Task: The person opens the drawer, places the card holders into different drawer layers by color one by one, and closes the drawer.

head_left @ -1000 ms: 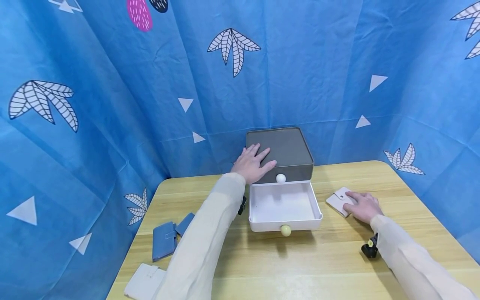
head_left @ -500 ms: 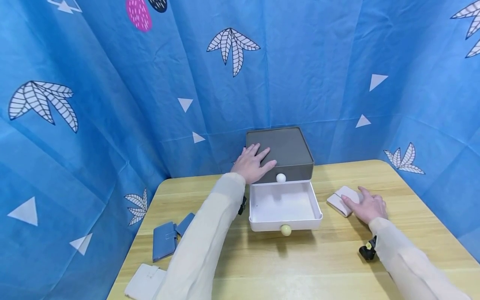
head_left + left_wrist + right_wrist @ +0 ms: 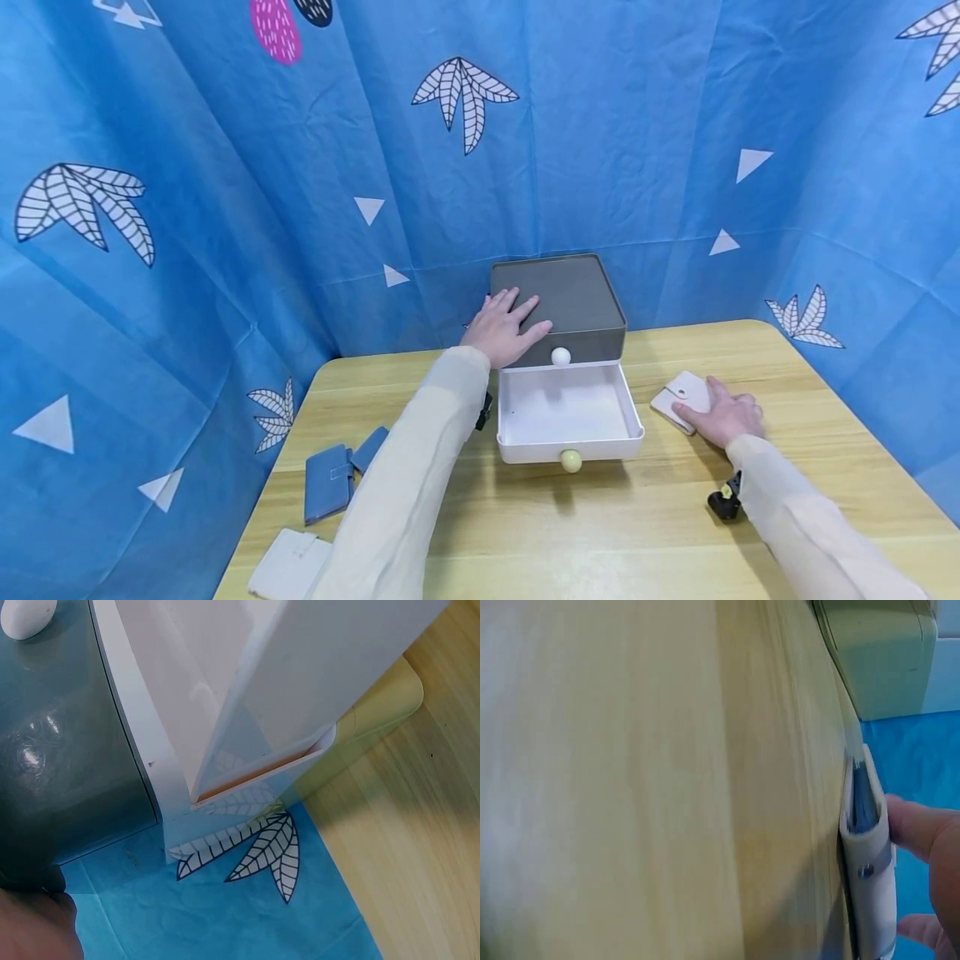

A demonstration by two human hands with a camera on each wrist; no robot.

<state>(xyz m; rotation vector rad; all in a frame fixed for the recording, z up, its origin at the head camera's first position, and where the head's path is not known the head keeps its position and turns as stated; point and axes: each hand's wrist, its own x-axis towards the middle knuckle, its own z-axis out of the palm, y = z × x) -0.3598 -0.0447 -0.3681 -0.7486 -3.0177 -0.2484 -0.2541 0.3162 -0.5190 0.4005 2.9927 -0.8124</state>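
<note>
A two-tier desktop drawer box with a dark grey top stands at the table's back. My left hand rests on its top left corner with fingers spread. The lower white drawer is pulled out, and its inside shows bare. In the left wrist view a bit of the left hand shows beside the dark upper tier. To the right, my right hand touches a small white card holder with a snap strap. In the right wrist view fingertips lie against the cover of the card holder.
At the left lie a blue wallet, a smaller blue one partly behind the left sleeve, and a white one near the front. A blue curtain encloses the wooden table behind and at the sides.
My right hand has shifted on the card holder, its thumb moving from the strap to the near edge, uncovering the snap. The left hand and the drawer stay put.
</note>
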